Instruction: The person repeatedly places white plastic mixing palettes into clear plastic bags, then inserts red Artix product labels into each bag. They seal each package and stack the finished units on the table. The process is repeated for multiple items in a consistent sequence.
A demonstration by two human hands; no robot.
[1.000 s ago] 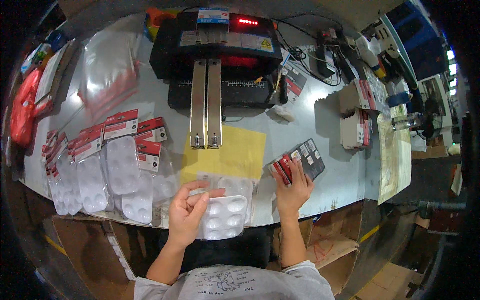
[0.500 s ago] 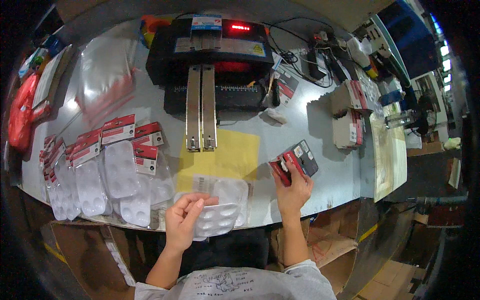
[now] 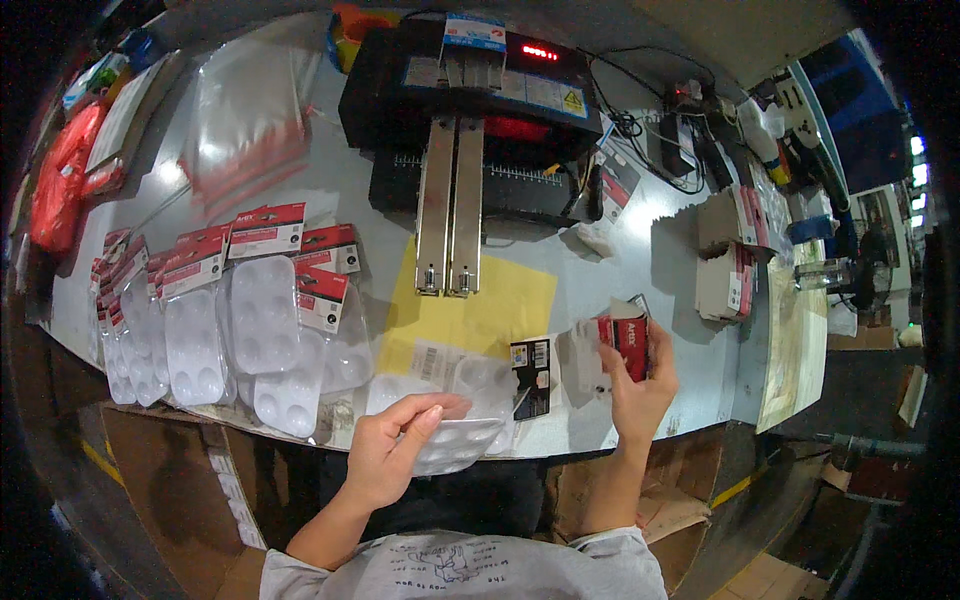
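My left hand [image 3: 390,445] is closed, with thumb and fingers gripping the edge of a white plastic paint palette [image 3: 460,445] at the table's front edge. More white palette and clear plastic lie just beyond it, partly hidden. To the right, my right hand [image 3: 640,385] has its thumb and fingers around a small stack of red, black and white header cards [image 3: 628,340]; the pale left side of the stack is blurred. Between my hands, a single dark card [image 3: 531,380] with a barcode lies beside the clear plastic.
A black sealing or stapling machine [image 3: 470,90] with two metal rails [image 3: 450,210] stands at the back above a yellow sheet [image 3: 510,300]. Bagged palettes with red cards [image 3: 265,310] pile up at left, near clear bags [image 3: 250,110]. Card stacks [image 3: 725,270] stand at right.
The view has shifted, so the table appears further right. My right hand has moved slightly right with the card stack, and a dark card now shows beside the palette. My left hand keeps its grip.
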